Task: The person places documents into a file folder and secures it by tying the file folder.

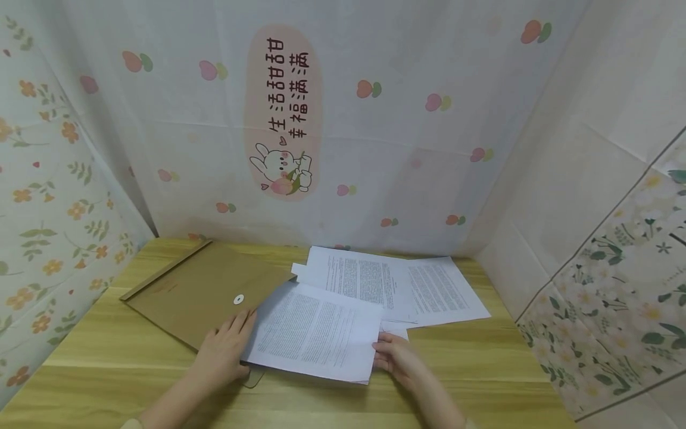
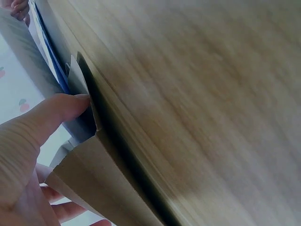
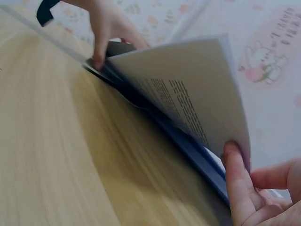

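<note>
A brown paper envelope (image 1: 198, 280) with a white round button lies at the left of the table. My left hand (image 1: 222, 348) grips its mouth at the near corner. In the left wrist view the thumb (image 2: 66, 110) lies at the edge of the envelope's mouth (image 2: 96, 174), fingers on the other side. Printed sheets (image 1: 316, 330) reach out of the mouth, their left part hidden by the envelope. At their right edge my right hand (image 1: 399, 357) pinches them between thumb and fingers. The right wrist view shows the sheets (image 3: 188, 84) tilted up, a dark blue edge (image 3: 188, 150) beneath.
More printed sheets (image 1: 359, 280) lie spread behind, with another page (image 1: 439, 289) to their right. A thin string (image 1: 254, 380) hangs below the envelope's mouth. Patterned curtains (image 1: 407, 149) enclose the wooden table (image 1: 482, 375) at the back and sides.
</note>
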A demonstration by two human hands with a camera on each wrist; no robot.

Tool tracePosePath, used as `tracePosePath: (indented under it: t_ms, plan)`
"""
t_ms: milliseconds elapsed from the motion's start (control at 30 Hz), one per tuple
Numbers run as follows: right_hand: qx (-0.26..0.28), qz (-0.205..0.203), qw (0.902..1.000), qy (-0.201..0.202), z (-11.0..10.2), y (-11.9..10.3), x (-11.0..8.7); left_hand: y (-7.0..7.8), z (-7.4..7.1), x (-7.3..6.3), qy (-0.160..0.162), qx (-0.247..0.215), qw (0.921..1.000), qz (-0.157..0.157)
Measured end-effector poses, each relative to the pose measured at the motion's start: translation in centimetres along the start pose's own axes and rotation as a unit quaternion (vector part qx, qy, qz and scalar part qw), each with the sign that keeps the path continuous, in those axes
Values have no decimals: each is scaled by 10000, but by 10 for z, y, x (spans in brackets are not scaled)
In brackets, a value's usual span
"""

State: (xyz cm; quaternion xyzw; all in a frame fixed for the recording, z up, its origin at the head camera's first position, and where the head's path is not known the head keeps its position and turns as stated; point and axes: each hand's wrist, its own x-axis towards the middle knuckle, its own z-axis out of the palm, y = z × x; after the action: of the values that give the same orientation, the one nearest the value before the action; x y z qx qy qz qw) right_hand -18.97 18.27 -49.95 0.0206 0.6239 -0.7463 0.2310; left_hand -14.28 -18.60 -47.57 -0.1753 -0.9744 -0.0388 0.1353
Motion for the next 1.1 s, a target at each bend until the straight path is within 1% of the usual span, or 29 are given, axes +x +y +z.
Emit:
tracePosePath:
  t_ms: [200,267,467,667,867,1100]
  plan:
    - [9,-33,9998,-196,19,3,9,-1,3,0,38,4,10000,48]
    - [-38,-43,9996,-262,23,3,12,-1,4,0,18,-46,10000,-4]
    - [-62,-79,9995,-284,36,2,20,-1,4,0,-94,-446,9987,-227]
    - [-38,-217,9993,-301,54,-2,29,0,-1,1,-175,-601,9976,-286]
    - [-2,-228,9993,-307,72,-6,37,0,-2,1,-190,-632,9975,-243]
    - [111,-96,9993,-343,96,0,44,0,0,0,-261,-636,9975,-138]
